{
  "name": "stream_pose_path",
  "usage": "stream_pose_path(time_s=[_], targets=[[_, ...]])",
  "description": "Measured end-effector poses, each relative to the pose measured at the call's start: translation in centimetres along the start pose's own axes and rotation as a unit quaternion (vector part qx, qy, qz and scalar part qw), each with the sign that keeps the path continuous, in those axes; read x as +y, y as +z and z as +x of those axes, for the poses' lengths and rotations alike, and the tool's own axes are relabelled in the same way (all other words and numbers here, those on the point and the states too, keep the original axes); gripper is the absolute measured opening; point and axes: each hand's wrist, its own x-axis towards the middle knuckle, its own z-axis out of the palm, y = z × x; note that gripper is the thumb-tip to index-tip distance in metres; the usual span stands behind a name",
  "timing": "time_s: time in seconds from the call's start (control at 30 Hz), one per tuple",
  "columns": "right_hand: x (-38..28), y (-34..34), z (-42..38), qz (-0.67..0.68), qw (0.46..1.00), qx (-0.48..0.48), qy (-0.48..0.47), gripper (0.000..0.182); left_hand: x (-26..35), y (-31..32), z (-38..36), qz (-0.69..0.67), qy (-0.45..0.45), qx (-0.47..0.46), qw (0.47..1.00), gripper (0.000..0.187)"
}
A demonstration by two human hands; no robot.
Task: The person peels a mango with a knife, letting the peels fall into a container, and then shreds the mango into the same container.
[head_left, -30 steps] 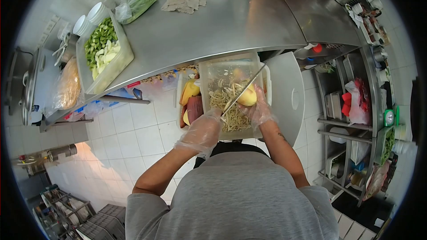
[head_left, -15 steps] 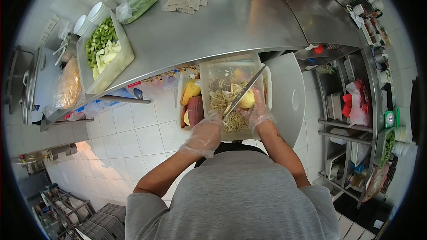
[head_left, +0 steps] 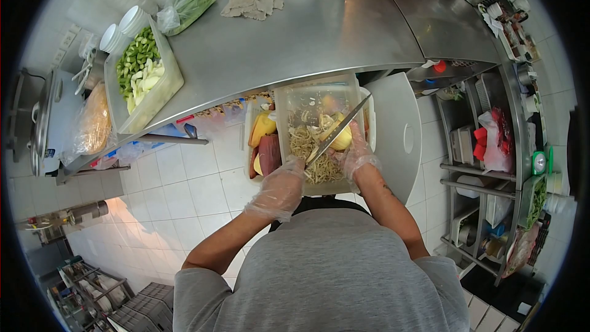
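My left hand [head_left: 280,189], in a clear plastic glove, is closed round the handle of a long knife [head_left: 347,119]. The blade slants up to the right and crosses in front of a pale yellow, rounded piece of produce [head_left: 340,140]. My gloved right hand [head_left: 359,155] grips that piece from its right side; some of the fingers are hidden. Below both hands, thin pale-brown shreds [head_left: 301,142] lie in a translucent plastic tub [head_left: 283,99]. Just left of it, a white container [head_left: 247,124] holds yellow and dark-red produce [head_left: 268,152].
A steel counter [head_left: 295,31] runs across in front, with a cloth [head_left: 252,2] and a bin of cut green vegetables [head_left: 173,86]. A grey-white lid or board [head_left: 393,141] stands right of the tub. Steel shelving [head_left: 480,176] is further right.
The knife has shifted slightly against the yellow piece, its tip a little further right and lower. My left hand has moved slightly left and down; my right hand stays nearly in place.
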Motion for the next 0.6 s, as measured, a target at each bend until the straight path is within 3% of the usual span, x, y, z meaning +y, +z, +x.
stream_pose_path(time_s=[0.3,0.4,0.6], targets=[[-0.3,0.6,-0.7,0.005,1.0,-0.009,0.021,0.042,-0.3,1.0,-0.1,0.007,-0.002,0.015,1.0,0.014],[-0.1,0.6,-0.8,0.006,0.999,-0.001,0.031,0.04,0.0,0.8,0.3,-0.025,-0.043,-0.038,0.998,0.024],[-0.1,0.9,-1.5,-0.034,0.999,0.027,0.009,0.037,-0.8,1.1,1.7,-0.059,-0.029,-0.051,0.997,0.022]])
